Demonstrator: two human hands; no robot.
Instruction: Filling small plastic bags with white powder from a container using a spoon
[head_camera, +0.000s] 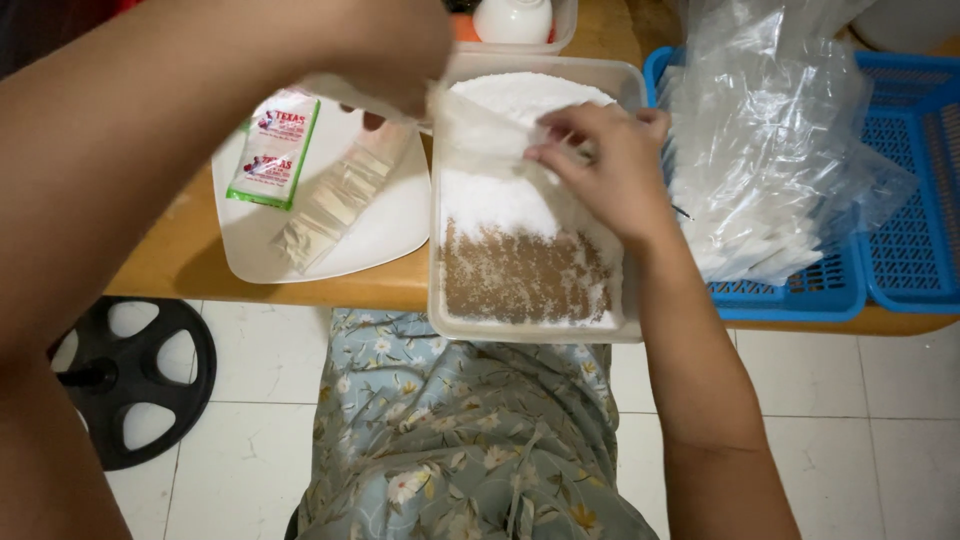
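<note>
My left hand (395, 60) and my right hand (605, 165) hold a small clear plastic bag (480, 125) between them, above a rectangular translucent tub (437, 250). The tub holds white powder (500, 195) at its far end and brown powder (520, 275) at its near end. My right fingers pinch the bag's edge at its right side; my left hand grips its left side. The bag is blurred and what it holds cannot be seen.
A white plate (390, 225) left of the tub carries a green-edged sachet strip (273, 150) and a strip of pale sachets (335, 200). Blue baskets (900, 250) at right hold clear plastic bags (770, 140). A wooden table edge (300, 290) and black weight plate (130, 380) lie below.
</note>
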